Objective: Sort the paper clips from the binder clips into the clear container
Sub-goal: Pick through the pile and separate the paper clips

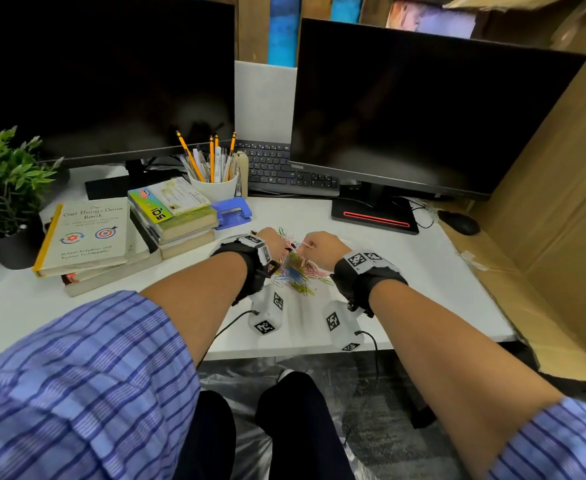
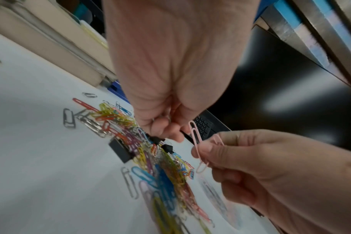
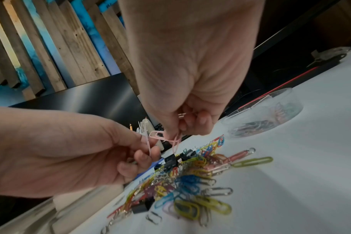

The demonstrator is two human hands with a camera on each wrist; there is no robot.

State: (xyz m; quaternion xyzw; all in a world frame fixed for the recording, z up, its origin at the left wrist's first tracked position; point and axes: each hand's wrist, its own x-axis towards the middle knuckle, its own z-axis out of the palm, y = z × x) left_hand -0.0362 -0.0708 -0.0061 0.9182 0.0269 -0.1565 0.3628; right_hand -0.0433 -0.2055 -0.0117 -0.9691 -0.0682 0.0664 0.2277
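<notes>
A heap of coloured paper clips (image 1: 296, 271) lies on the white desk (image 1: 423, 282), with black binder clips (image 2: 119, 150) mixed into it. Both hands hover just above the heap. My left hand (image 3: 148, 152) pinches one end of a tangle of pink paper clips (image 3: 160, 137). My right hand (image 3: 182, 128) pinches the other end. From the left wrist, the pink paper clips (image 2: 197, 147) stand up between the right hand's thumb and fingers. The clear container (image 3: 266, 114), round and shallow, sits on the desk beyond the heap and holds several paper clips.
A stack of books (image 1: 87, 237), a white pencil cup (image 1: 215, 185) and a blue hole punch (image 1: 234, 209) stand to the left of the heap. Two dark monitors (image 1: 423, 116), a keyboard (image 1: 277, 168) and a mouse (image 1: 459, 223) fill the back. Cardboard (image 1: 561, 202) walls the right side.
</notes>
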